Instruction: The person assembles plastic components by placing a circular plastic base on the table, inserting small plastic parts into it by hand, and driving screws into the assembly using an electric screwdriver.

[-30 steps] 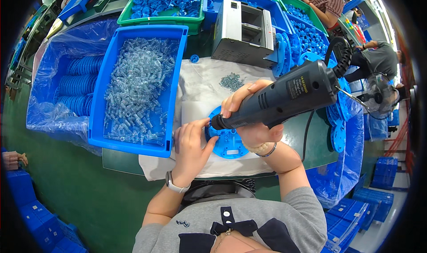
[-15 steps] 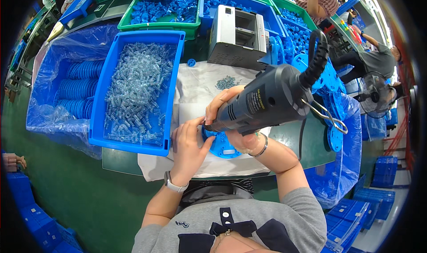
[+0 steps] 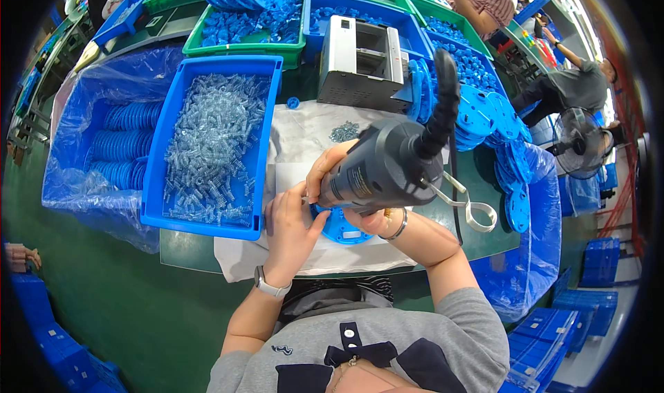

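— Looking down at the desk [image 3: 207,251], what does the right hand [image 3: 360,185] have?

— It is clamped around a black electric screwdriver [image 3: 387,168], fingers wrapped round the barrel. The tool is tilted, its tip down toward a blue round plastic disc [image 3: 344,226] that lies flat on a white cloth [image 3: 304,144]. A coiled black cable [image 3: 443,96] rises from the back of the tool, and a metal hanging loop [image 3: 474,210] sticks out beside it.

— And the left hand [image 3: 290,227]?

— Fingers are together and flat, pressing on the left edge of the disc, right next to the screwdriver's tip. A watch [image 3: 266,282] sits on that wrist; a bracelet [image 3: 395,226] is on the right wrist.

— Where is the disc relative to everything else?

— Near the front edge of the desk, just right of a blue bin [image 3: 266,144] full of small clear plastic parts [image 3: 207,154]. A small heap of screws [image 3: 344,132] lies on the cloth behind the hands.

— Anything farther back?

— A grey box-shaped machine [image 3: 363,64] stands behind the cloth. To its right, blue discs [image 3: 484,116] are stacked on edge. Left of the bin, a blue plastic bag [image 3: 83,137] holds more stacked blue discs. Green crates [image 3: 242,47] with blue parts line the back. Other people work at the upper right, well apart.
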A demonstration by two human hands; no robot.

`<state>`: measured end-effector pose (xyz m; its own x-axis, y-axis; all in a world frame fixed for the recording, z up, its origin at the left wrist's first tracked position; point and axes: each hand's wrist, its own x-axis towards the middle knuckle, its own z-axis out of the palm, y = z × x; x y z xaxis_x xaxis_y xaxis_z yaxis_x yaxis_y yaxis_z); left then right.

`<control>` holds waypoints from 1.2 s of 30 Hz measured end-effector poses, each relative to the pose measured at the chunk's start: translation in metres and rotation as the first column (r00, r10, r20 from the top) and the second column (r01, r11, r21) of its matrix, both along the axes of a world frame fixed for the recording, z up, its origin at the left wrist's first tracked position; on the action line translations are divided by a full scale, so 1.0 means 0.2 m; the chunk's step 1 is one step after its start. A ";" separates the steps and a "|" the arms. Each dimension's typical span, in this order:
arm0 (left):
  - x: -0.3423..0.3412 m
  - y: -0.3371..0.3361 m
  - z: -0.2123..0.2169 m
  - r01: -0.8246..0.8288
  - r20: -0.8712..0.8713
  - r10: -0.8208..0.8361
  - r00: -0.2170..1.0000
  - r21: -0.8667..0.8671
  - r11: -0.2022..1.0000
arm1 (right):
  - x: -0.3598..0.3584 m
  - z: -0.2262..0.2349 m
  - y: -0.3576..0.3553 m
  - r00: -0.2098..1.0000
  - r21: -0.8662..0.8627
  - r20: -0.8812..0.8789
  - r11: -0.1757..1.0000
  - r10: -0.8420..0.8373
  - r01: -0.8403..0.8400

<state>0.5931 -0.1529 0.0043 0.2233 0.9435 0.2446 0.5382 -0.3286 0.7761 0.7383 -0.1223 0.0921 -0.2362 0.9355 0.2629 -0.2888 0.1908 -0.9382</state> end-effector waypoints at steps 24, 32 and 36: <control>0.00 0.00 0.04 0.009 0.052 -0.011 0.999 0.031 0.999 | 0.54 -0.34 0.50 0.844 0.548 -0.205 0.656 -0.496 0.519; 0.00 0.00 0.04 0.014 0.049 -0.015 0.999 0.025 1.000 | 0.53 -0.28 0.44 0.814 0.429 -0.252 0.694 -0.524 0.579; 0.01 0.00 0.04 0.017 0.054 -0.018 0.998 0.007 1.000 | 0.53 -0.16 0.31 0.812 0.379 -0.224 0.720 -0.538 0.581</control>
